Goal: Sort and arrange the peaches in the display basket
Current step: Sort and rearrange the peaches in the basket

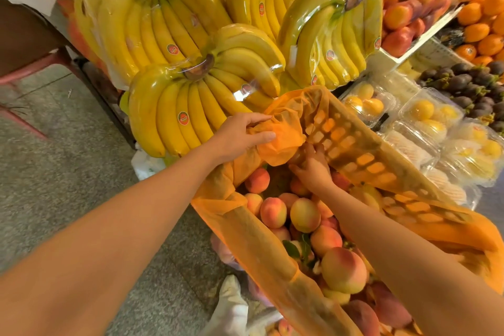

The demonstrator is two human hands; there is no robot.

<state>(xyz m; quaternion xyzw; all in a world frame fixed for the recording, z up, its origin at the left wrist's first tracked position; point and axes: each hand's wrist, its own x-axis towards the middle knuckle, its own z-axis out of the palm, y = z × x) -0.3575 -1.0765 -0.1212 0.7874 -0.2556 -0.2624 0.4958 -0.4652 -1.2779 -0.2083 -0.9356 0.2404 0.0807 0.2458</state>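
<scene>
- Left hand (pixel 242 133) pinches a bunched fold of the orange mesh liner (pixel 283 136) between thumb and fingers, holding it raised at the basket's far end, about 11 o'clock from the heap.
- Right hand (pixel 313 166) reaches under that raised fold with its fingers pointing to 12 o'clock. The fabric partly hides them, so I cannot tell whether they close on a fruit.
- Peaches (pixel 305 214) lie heaped inside the basket (pixel 354 144), at 6 o'clock from the right hand, the nearest just below its wrist.
- Basket's long axis runs from 11 o'clock to 5 o'clock. The right forearm lies along it above the fruit, so the right hand is the nearer one to the heap, while the left is busy at the rim.
- Judging from this, the far corner under the fold is the spot being worked, so any fruit moved there would travel up that axis.
- Liner would sag over that corner and block it if the left hand let go. Leaves (pixel 291 249) among the fruit might snag.
- Bananas (pixel 191 106) crowd the left hand at 10 o'clock, and clamshell boxes (pixel 431 114) sit beside the slotted wall at 2 o'clock.
</scene>
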